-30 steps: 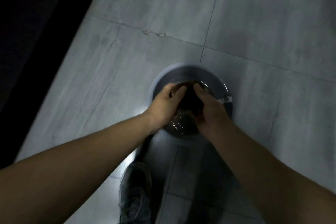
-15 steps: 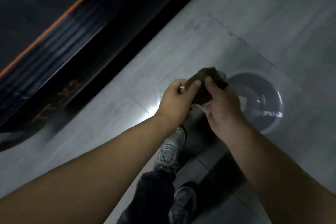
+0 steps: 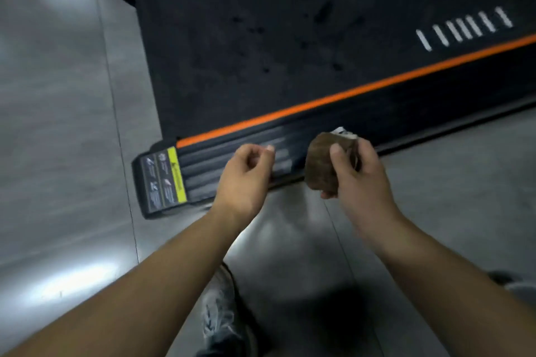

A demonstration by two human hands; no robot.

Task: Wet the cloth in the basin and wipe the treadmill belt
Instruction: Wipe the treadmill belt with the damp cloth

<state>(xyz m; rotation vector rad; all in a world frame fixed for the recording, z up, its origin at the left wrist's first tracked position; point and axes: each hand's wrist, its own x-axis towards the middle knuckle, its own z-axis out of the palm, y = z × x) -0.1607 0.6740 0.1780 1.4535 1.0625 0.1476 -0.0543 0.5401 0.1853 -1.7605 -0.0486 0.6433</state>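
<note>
A: Where's the cloth [image 3: 320, 166] sitting rn?
B: The R hand [image 3: 359, 175] is gripping it. It's a balled-up brown wad, w/ the thumb pressing across its front and the fingers wrapping round the back. A white bit is poking out on top.
A: And the L hand [image 3: 246, 177]?
B: It's carrying nothing. The fingers are curling in twd the palm, w/ the thumb lying by the forefinger. It's hovering just left of the cloth, not touching it.
A: Treadmill belt [image 3: 275, 38]?
B: It's lying beyond both hands, black, w/ dark specks showing on it. White dashes [image 3: 464, 27] are showing far up-right of the R hand. The cloth isn't touching the belt. It's showing in front of the ribbed side rail [image 3: 220, 159], which is running behind both hands, w/ an orange stripe [image 3: 348, 93] just past them.
A: Anything else?
B: A yellow-edged warning label [image 3: 165, 180] is sitting on the rail end, left of the L hand. Grey tiled floor [image 3: 58, 124] is spreading all around, and a shoe [image 3: 219, 319] is showing below the L forearm. The label txt is blurring, so it's unreadable.
</note>
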